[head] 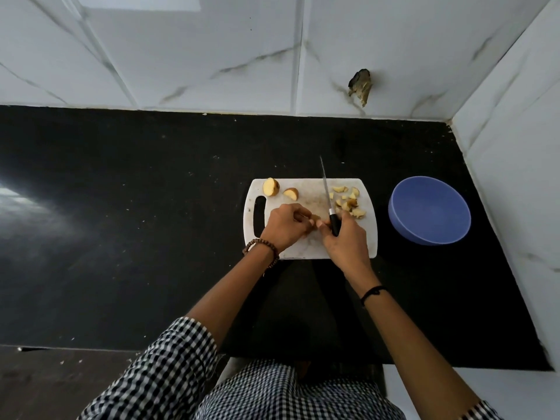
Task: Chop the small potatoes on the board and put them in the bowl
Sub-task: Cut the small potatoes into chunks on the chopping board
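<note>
Your right hand (pixel 341 237) grips the knife (pixel 328 201); your left hand (pixel 285 227) pinches a potato piece (pixel 315 218) on the board (pixel 368 237); bowl (pixel 429 210) beside.

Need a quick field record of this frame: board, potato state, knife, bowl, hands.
board: white, on black counter
uncut: half potato and wedge, board's far left
chopped: pile, right of blade
knife: tip pointing away from the person
bowl: blue, right of board, empty
left hand: holding a potato piece
right hand: gripping knife handle
</note>
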Tool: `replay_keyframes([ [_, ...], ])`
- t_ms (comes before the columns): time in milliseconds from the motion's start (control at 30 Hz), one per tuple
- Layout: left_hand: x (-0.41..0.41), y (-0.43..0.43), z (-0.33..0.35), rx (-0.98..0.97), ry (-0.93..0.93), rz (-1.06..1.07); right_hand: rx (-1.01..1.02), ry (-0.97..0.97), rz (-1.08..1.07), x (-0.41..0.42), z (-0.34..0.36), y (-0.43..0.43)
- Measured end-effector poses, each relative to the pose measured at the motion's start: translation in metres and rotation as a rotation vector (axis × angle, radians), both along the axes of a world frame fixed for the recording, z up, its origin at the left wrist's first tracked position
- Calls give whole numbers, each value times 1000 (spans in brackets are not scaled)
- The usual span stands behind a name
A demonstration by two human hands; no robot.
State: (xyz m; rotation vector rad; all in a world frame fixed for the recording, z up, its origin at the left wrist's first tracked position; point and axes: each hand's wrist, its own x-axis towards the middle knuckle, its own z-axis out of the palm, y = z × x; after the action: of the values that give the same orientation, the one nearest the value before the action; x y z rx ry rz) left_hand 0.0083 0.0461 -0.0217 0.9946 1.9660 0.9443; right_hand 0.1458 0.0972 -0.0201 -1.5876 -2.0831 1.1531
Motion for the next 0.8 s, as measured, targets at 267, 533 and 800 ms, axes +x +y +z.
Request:
replay_keyframes([
  [267, 3, 4, 3, 21, 60, -75, -58, 13, 42, 22, 8, -26],
  [533, 17, 13, 9, 74, 123, -45, -2, -81, 90, 33, 17, -30],
  [800, 22, 19, 13, 60, 166, -57, 12, -172, 120, 34, 20, -35],
])
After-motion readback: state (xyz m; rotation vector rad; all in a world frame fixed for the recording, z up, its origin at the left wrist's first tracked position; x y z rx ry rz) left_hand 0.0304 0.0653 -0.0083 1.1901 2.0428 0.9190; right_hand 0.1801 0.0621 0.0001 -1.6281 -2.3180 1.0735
